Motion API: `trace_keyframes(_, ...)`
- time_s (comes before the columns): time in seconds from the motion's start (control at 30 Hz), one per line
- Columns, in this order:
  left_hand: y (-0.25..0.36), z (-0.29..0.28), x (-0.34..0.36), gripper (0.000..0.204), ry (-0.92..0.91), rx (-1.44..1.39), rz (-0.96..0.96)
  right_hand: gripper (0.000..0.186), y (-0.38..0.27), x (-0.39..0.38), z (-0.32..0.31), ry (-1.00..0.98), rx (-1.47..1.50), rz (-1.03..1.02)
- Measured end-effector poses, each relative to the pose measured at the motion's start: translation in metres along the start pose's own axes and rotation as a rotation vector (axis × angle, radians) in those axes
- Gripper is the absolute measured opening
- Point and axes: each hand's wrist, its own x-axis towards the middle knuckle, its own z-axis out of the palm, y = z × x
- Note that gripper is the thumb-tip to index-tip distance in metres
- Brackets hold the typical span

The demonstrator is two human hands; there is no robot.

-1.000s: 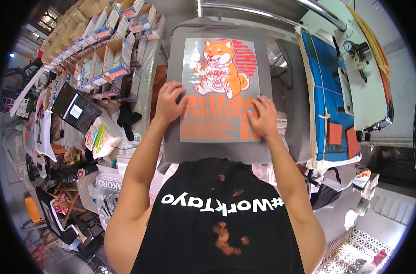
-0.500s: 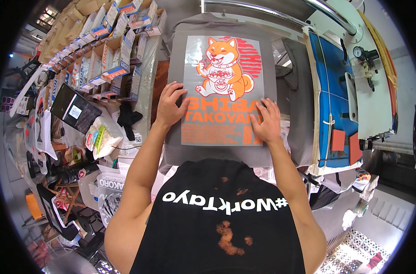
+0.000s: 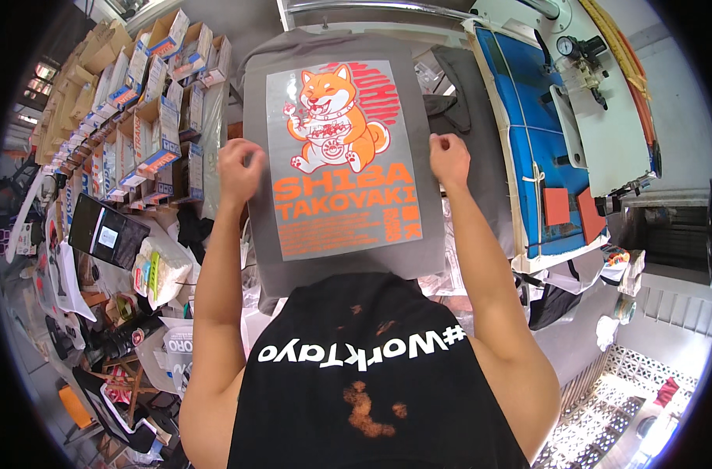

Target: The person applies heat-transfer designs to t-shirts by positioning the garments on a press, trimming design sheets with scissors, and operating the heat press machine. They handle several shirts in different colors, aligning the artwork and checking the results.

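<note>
A grey T-shirt [image 3: 336, 273] lies spread out in front of me, with a clear film sheet [image 3: 408, 241] on it bearing a cartoon orange-and-white dog [image 3: 331, 117], red strokes and orange lettering. My left hand [image 3: 240, 168] is closed beside the shirt's left edge, left of the sheet, with its fingers curled inward. At the opposite edge, right of the sheet, my right hand [image 3: 450, 156] is also closed, fingertips drawn together. Whether either hand grips the fabric is hidden.
Stacked open cardboard boxes [image 3: 145, 125] stand at the left, above a laptop [image 3: 106, 234]. At the right are a press with a blue pad [image 3: 520, 141], two red blocks [image 3: 557, 207] and a pressure gauge [image 3: 567, 47]. A metal bar [image 3: 379, 9] crosses behind the shirt.
Both hands have left the film sheet for the shirt's side edges, and their fingers have curled closed from spread. The whole view has shifted, putting the shirt further left in the picture.
</note>
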Motion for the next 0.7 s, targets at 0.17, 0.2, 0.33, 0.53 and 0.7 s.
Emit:
trace_keyframes(0.17,-0.081,0.017,0.008,0.06,-0.413,-1.024,-1.139,0.08,0.024,0.042,0.003,-0.714,0.888,0.787)
trace_keyframes(0.2,-0.071,0.023,0.005,0.071,-0.498,-1.115,-1.082,0.088,0.035,0.051,0.007,-0.732,0.87,0.8)
trace_keyframes(0.33,-0.079,0.044,0.013,0.084,-0.274,-1.504,-0.776,0.085,0.022,0.071,0.024,-0.574,1.214,0.696)
trace_keyframes(0.53,-0.211,0.019,0.068,0.08,0.274,-1.106,-0.602,0.062,0.031,0.136,0.037,0.103,1.312,0.116)
trace_keyframes(0.7,-0.2,0.006,0.106,0.057,0.574,-1.306,-0.485,0.045,0.011,0.158,0.019,0.461,1.456,0.318)
